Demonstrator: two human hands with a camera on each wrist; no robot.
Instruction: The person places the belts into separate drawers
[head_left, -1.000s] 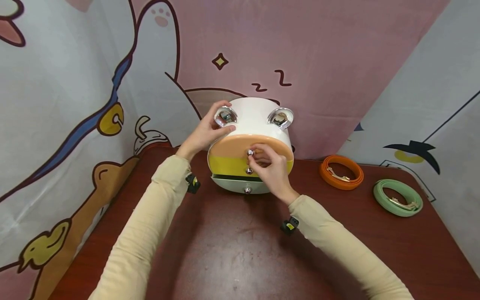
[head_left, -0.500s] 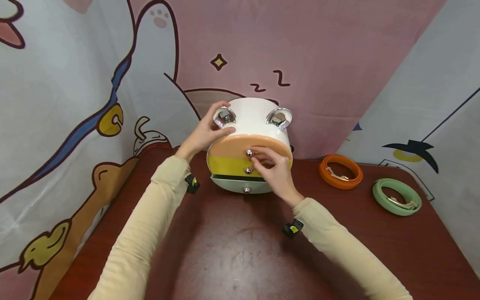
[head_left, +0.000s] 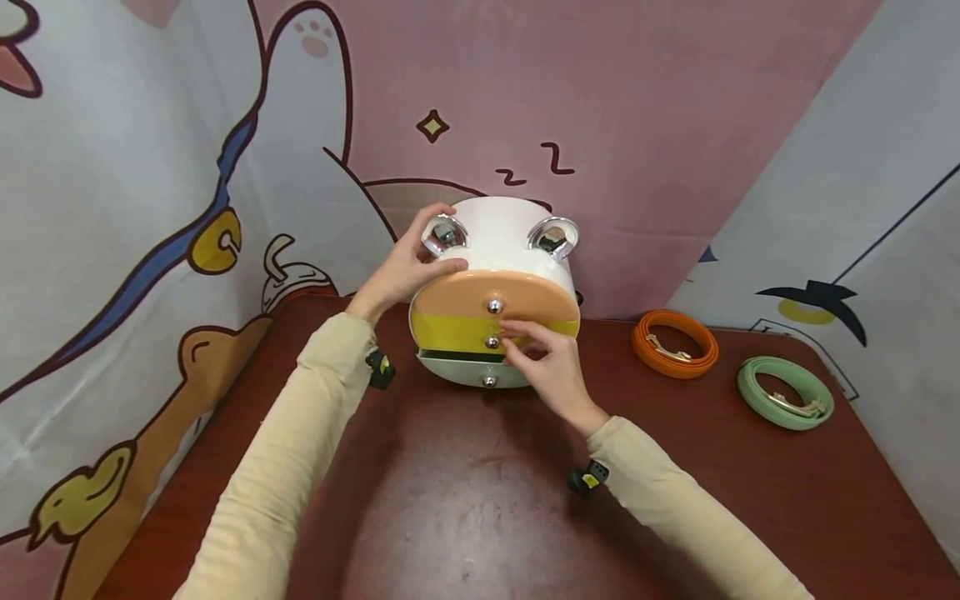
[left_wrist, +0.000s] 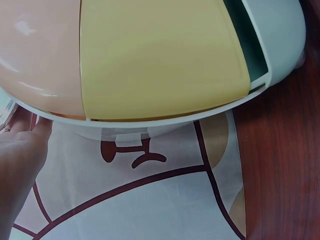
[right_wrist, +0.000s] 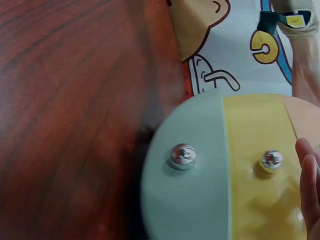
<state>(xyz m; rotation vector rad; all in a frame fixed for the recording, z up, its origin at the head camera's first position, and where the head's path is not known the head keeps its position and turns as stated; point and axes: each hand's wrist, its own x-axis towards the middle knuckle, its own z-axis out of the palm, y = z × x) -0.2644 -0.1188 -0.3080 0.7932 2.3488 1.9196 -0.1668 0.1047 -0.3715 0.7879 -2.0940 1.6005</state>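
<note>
A rounded white drawer box (head_left: 502, 229) with two shiny round eyes stands against the back wall. Its front has a peach drawer (head_left: 450, 293), a yellow drawer (head_left: 446, 333) and a green drawer (head_left: 453, 369), each with a silver knob. The green one at the bottom is pulled out slightly. My left hand (head_left: 401, 271) grips the box's upper left around one eye, thumb in front. My right hand (head_left: 557, 367) hovers before the yellow drawer, its fingertips just right of the middle knob (right_wrist: 272, 160). The right wrist view shows a small gap between the fingertips and that knob.
To the right on the dark red table (head_left: 450, 500) lie a coiled orange belt (head_left: 651, 358) and a coiled green belt (head_left: 759, 402), both with gold buckles. A cartoon-printed cloth (head_left: 637, 125) hangs behind and on both sides.
My right hand has come away from the top peach drawer's knob and moved down beside the yellow drawer's knob. My left hand keeps its place on the box.
</note>
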